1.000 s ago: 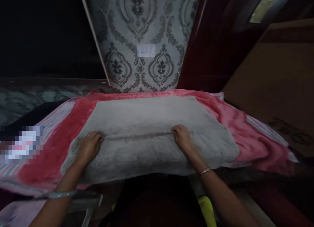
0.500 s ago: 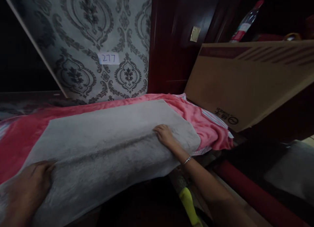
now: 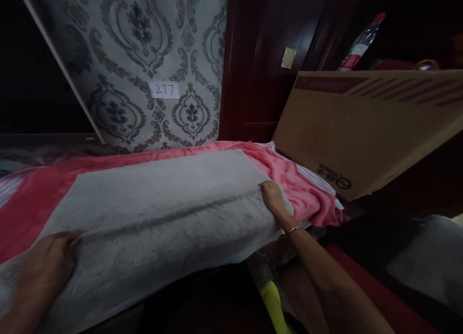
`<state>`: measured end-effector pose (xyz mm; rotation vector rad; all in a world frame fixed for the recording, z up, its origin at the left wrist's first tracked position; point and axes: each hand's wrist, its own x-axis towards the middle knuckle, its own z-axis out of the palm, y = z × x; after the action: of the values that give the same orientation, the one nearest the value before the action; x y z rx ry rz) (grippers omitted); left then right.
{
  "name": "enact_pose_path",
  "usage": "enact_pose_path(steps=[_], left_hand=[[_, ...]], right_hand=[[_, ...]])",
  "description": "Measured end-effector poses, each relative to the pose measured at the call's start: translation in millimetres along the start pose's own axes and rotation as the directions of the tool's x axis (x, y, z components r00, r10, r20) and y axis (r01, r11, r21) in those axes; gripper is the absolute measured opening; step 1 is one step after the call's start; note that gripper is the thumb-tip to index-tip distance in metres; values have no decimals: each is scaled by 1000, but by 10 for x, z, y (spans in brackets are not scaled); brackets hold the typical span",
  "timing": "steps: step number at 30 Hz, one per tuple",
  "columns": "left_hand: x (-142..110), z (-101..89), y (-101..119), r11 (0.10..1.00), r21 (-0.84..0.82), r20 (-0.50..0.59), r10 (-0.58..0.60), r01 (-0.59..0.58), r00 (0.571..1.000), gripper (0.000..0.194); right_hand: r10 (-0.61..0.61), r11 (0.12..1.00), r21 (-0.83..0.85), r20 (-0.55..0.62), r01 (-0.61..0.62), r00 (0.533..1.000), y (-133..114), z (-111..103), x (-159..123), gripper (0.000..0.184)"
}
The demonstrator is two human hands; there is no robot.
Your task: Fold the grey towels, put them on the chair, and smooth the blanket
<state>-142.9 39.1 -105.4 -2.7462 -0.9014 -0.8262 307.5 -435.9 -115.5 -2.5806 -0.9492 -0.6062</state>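
A grey plush cloth (image 3: 162, 184) lies spread over a pink blanket (image 3: 307, 194), with a dark crease running across it from left to right. My left hand (image 3: 48, 266) is closed on the cloth at the crease's left end, its fingertips partly hidden. At the right end, near the cloth's edge, my right hand (image 3: 274, 199) pinches the same crease; a silver bracelet (image 3: 294, 228) circles that wrist. The front part of the cloth hangs down toward me.
A large cardboard box (image 3: 354, 126) stands at the right, with a plastic bottle (image 3: 361, 44) behind it. Patterned wallpaper (image 3: 144, 45) and a dark red wooden panel (image 3: 260, 59) rise behind. Below the cloth is something with a yellow-green handle (image 3: 273, 302).
My right hand has slid to the right along the crease, lengthening it toward the cloth's right edge. My left hand stays at the left end. The view has shifted slightly.
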Motion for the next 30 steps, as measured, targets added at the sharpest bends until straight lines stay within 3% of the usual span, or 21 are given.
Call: enact_pose_path(steps=[3, 6, 10, 13, 18, 20, 24, 30], left_hand=[[-51, -185, 210, 999, 14, -111, -34, 36, 993, 42], [-51, -268, 304, 998, 23, -69, -61, 63, 996, 40], [-2, -305, 259, 1000, -2, 84, -5, 5, 996, 39], [-4, -355, 145, 998, -30, 184, 58, -53, 981, 41], [-92, -391, -95, 997, 28, 248, 67, -77, 967, 37], [-133, -374, -148, 997, 40, 203, 57, -66, 977, 36], [-201, -398, -143, 998, 12, 6, 63, -63, 998, 34], [-322, -737, -92, 991, 13, -205, 133, -133, 970, 28]], right_hand=[[2, 999, 45, -201, 8, 980, 30, 82, -97, 33], [-2, 996, 88, -308, 30, 951, 90, 158, -175, 31], [-11, 994, 104, -281, 41, 960, 185, 230, -200, 32], [-90, 988, 104, -240, 118, 966, 261, 225, -198, 32], [-190, 976, 76, -167, 205, 967, 328, 107, -216, 35], [-174, 979, 77, -183, 190, 968, 316, 44, -221, 34], [-162, 979, 88, -232, 186, 959, 276, -115, -235, 31], [-119, 991, 24, -241, 128, 963, 332, -555, -412, 30]])
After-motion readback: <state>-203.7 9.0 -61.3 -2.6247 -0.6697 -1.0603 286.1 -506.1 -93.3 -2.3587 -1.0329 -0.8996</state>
